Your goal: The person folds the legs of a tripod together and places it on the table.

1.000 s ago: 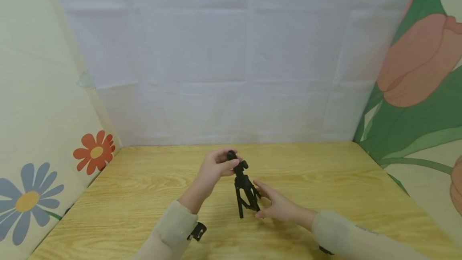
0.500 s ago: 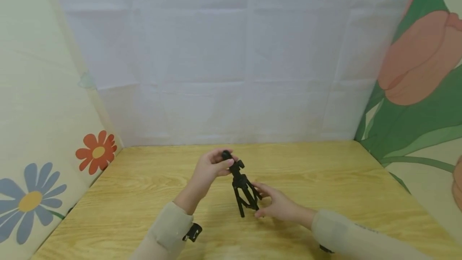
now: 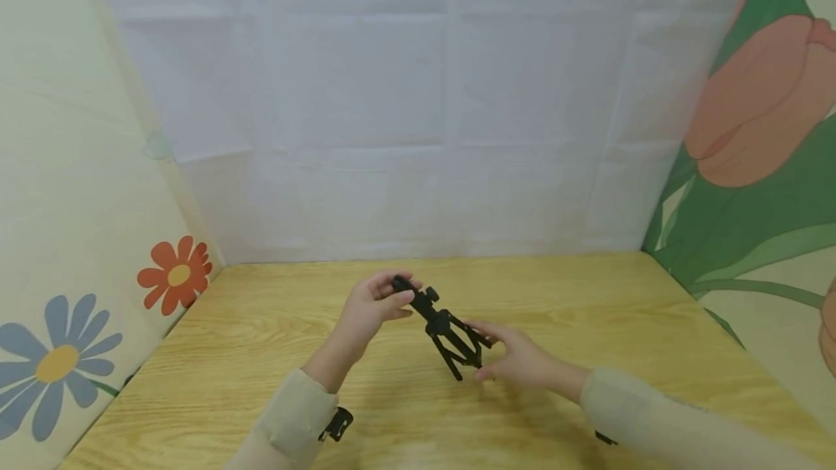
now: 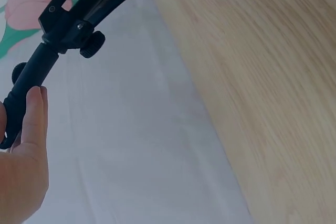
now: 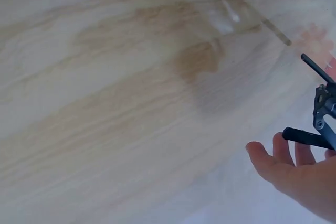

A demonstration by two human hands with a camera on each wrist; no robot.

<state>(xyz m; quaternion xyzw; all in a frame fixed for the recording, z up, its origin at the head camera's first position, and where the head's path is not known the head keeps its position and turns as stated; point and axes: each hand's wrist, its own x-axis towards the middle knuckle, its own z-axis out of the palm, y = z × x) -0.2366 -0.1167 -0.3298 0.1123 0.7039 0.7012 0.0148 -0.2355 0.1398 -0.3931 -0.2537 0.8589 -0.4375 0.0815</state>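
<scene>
A black mini tripod (image 3: 438, 323) leans over the table with its legs spread. In the head view its head end points up and left, its feet down and right. My left hand (image 3: 364, 312) grips the head end between thumb and fingers; the left wrist view shows that hand (image 4: 26, 166) on the black shaft, below a knob (image 4: 92, 44). Beside the legs is my right hand (image 3: 522, 359), loosely extended fingers touching them. In the right wrist view one leg (image 5: 307, 138) lies across the fingers of that hand (image 5: 299, 177). Whether the feet touch the table is unclear.
The wood-grain table (image 3: 248, 354) reaches back to a creased white sheet (image 3: 418, 129). On the left stands a panel with printed flowers (image 3: 52, 365), on the right one with printed tulips (image 3: 757, 107). Black straps (image 3: 337, 424) sit at the wrists.
The tripod has tilted further, its head end going left with my left hand and its feet rising to the right. My right hand has moved slightly right alongside the legs.
</scene>
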